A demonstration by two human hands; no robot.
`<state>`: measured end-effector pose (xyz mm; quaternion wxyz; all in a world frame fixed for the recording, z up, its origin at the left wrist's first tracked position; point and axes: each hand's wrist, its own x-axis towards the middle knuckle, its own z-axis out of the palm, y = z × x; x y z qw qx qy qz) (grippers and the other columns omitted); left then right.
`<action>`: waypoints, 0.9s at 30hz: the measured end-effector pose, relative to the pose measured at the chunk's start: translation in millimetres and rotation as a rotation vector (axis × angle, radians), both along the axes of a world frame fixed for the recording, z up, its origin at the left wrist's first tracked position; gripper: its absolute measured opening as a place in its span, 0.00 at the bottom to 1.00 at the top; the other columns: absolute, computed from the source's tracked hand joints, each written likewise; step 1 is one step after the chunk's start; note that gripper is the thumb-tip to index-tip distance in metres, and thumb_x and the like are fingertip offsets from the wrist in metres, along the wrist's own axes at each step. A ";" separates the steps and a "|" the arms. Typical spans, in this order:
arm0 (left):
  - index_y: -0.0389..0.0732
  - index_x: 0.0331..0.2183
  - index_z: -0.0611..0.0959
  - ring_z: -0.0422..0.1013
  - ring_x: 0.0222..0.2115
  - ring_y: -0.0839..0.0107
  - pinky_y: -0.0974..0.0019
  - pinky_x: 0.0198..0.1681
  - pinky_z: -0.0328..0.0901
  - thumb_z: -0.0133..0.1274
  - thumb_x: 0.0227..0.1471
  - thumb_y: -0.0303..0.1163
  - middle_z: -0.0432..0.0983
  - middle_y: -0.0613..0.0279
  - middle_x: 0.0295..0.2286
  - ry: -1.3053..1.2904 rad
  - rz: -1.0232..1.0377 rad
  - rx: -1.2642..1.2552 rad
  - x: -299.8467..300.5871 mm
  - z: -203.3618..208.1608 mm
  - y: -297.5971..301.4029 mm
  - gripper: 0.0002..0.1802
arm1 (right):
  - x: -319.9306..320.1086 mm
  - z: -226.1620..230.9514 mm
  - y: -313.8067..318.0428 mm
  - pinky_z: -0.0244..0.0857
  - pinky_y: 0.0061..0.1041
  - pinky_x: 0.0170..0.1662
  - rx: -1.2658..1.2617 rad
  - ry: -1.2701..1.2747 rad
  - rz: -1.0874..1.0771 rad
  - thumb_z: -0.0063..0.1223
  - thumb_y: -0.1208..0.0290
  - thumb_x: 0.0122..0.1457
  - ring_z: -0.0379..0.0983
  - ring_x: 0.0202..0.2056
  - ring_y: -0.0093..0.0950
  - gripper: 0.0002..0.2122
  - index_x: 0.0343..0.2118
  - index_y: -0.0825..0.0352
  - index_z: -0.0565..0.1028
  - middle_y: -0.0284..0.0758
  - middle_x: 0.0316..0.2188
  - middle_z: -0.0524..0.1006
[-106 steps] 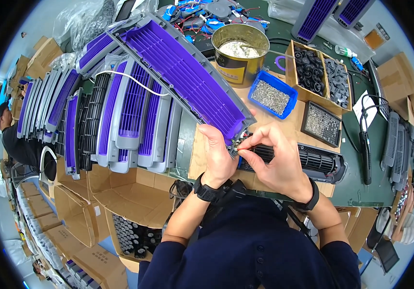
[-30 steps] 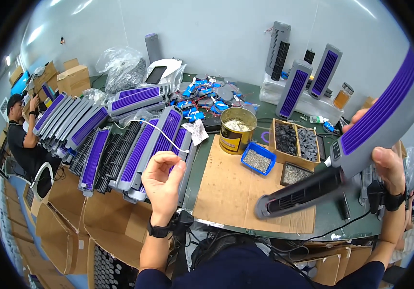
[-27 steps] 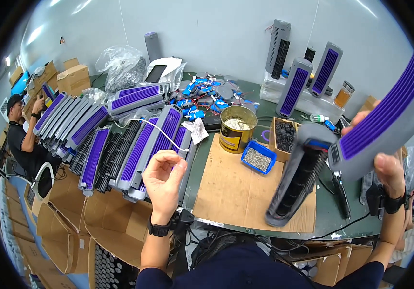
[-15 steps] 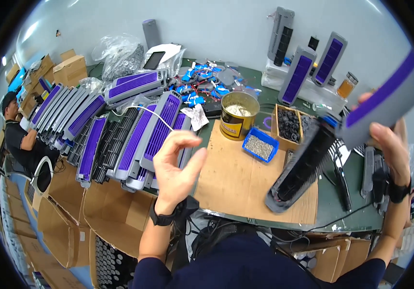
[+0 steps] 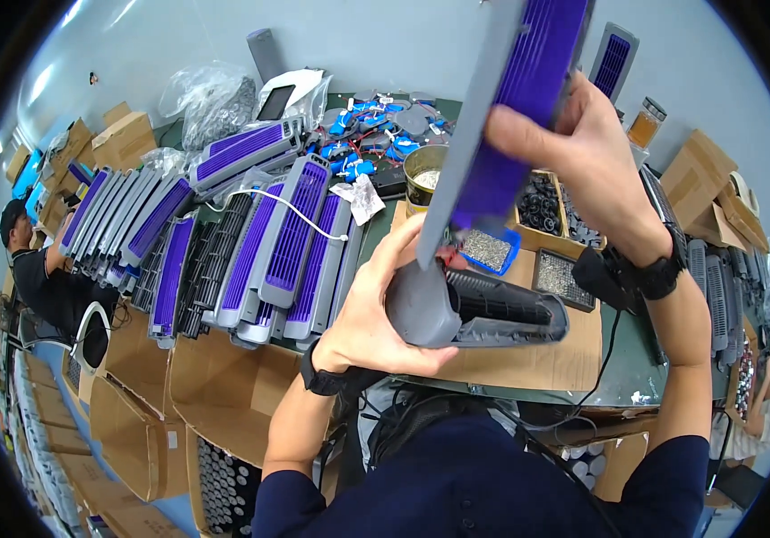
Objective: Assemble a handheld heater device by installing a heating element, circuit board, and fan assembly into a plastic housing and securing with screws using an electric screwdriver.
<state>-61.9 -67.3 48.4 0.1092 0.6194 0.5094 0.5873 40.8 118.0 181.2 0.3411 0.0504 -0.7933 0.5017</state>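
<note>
Though in right hand (image 5: 598,157), purple panel (image 5: 533,76) with top beyond view

The shell (image 5: 533,94), gray with a purple slatted face, is held up steeply, its top leaning right. At its lower end, the housing (image 5: 422,307), gray and round-ended, is held crosswise, open, its black roller (image 5: 498,299) showing.

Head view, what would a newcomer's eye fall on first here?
The long purple-and-gray panel, raised in the right hand at the upper middle. Just below, the left hand grips a gray casing with a black roller inside. Then the purple-grilled covers crowded together on the left.
</note>
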 end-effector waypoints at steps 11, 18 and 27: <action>0.40 0.64 0.44 0.62 0.54 0.60 0.58 0.62 0.49 0.71 0.30 0.31 0.66 0.52 0.49 -0.485 -0.273 -0.423 -23.4 -105.5 6.9 0.67 | -36.6 -91.4 55.1 0.68 0.28 0.47 -0.050 -0.251 -0.120 0.60 0.76 0.52 0.75 0.40 0.28 0.20 0.46 0.73 0.65 0.38 0.38 0.76; 0.41 0.64 0.35 0.65 0.51 0.61 0.58 0.57 0.60 0.72 0.32 0.30 0.58 0.49 0.55 -0.388 0.149 -0.231 0.1 -76.5 45.8 0.72 | -60.8 -100.2 54.4 0.69 0.32 0.41 0.320 -0.287 -0.447 0.64 0.63 0.46 0.75 0.34 0.37 0.31 0.42 0.84 0.62 0.49 0.33 0.74; 0.41 0.63 0.54 0.68 0.46 0.68 0.63 0.50 0.63 0.66 0.37 0.36 0.70 0.59 0.45 -0.812 -0.234 -0.325 -30.6 -89.0 49.9 0.55 | -25.6 -115.5 42.6 0.45 0.48 0.66 1.354 0.051 -0.013 0.53 0.69 0.51 0.60 0.60 0.35 0.16 0.45 0.54 0.69 0.31 0.56 0.67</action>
